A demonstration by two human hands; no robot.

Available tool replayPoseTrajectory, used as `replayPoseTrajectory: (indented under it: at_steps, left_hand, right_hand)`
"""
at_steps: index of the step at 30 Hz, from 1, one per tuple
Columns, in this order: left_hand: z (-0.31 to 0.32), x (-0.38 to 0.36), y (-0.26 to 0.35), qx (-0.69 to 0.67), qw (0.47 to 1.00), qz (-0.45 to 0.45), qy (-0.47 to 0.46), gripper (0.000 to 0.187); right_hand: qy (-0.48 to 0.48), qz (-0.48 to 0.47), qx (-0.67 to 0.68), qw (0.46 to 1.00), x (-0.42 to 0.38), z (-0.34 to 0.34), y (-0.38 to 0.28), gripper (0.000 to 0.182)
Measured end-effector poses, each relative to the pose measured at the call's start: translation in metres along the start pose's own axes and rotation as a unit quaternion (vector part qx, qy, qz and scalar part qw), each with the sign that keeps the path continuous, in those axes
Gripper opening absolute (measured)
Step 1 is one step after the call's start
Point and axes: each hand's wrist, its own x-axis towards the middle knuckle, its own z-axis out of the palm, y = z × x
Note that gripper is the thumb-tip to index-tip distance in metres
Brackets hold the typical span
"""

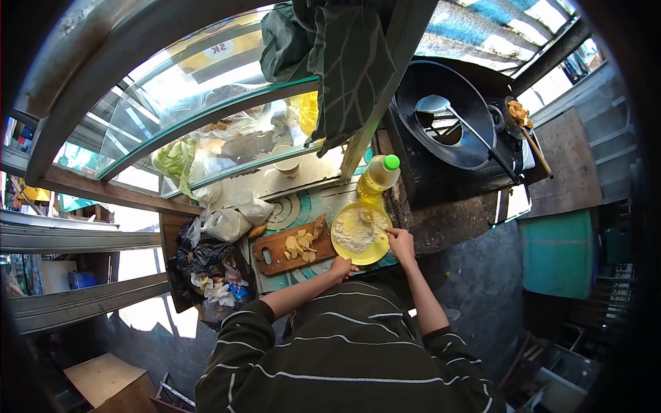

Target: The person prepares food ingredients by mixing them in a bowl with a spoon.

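A yellow plate [337, 245] of white flour [352, 235] sits at the counter's front edge, before my body. My left hand [342, 269] grips its near rim. My right hand [401, 246] is closed at the plate's right side, around the handle of a spoon [370, 219] whose bowl end lies in the flour; the handle is mostly hidden by the fingers. Left of the plate, a wooden cutting board [266, 256] carries pale, thin slices [300, 245]. Just behind the plate stands a bottle of yellow oil [379, 177] with a green cap.
A black wok [458, 155] with a ladle [475, 131] rests on the stove at right. Fried food [518, 113] lies in a strainer beside it. Plastic bags [231, 220] and a black trash bag [196, 251] crowd the left. A glass case [206, 138] and hanging cloth [351, 69] are behind.
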Motion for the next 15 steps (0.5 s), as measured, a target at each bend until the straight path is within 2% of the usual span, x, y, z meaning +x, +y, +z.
replayPoseTrajectory:
  at_steps: [2, 5, 6, 8, 9, 11, 15]
  left_hand:
    - [-0.002, 0.003, 0.000, 0.007, 1.000, 0.001, 0.006, 0.026]
    - [-0.004, 0.003, 0.001, 0.012, 1.000, -0.007, -0.026, 0.025]
    - [-0.003, 0.002, 0.002, 0.006, 1.000, -0.006, -0.022, 0.025]
    - [-0.004, 0.001, 0.002, -0.002, 1.000, -0.007, -0.016, 0.025]
    - [-0.005, 0.001, 0.002, 0.004, 1.000, -0.007, -0.014, 0.025]
    - [-0.002, -0.001, 0.003, 0.012, 1.000, -0.008, -0.016, 0.026]
    - [0.002, 0.001, -0.001, 0.016, 1.000, 0.003, 0.000, 0.026]
  right_hand:
    - [-0.008, 0.014, -0.081, 0.997, -0.001, 0.010, -0.007, 0.023]
    - [-0.063, 0.022, -0.104, 0.992, -0.016, 0.005, 0.005, 0.023]
    - [-0.062, 0.021, -0.104, 0.992, -0.014, -0.001, 0.012, 0.023]
    - [-0.126, -0.002, -0.042, 0.991, -0.012, -0.013, 0.019, 0.023]
    - [-0.105, 0.035, 0.008, 0.994, -0.009, -0.016, 0.021, 0.024]
    - [-0.045, 0.033, 0.028, 0.998, 0.002, -0.016, 0.012, 0.024]
    - [-0.011, 0.001, -0.021, 1.000, 0.013, 0.025, 0.015, 0.022]
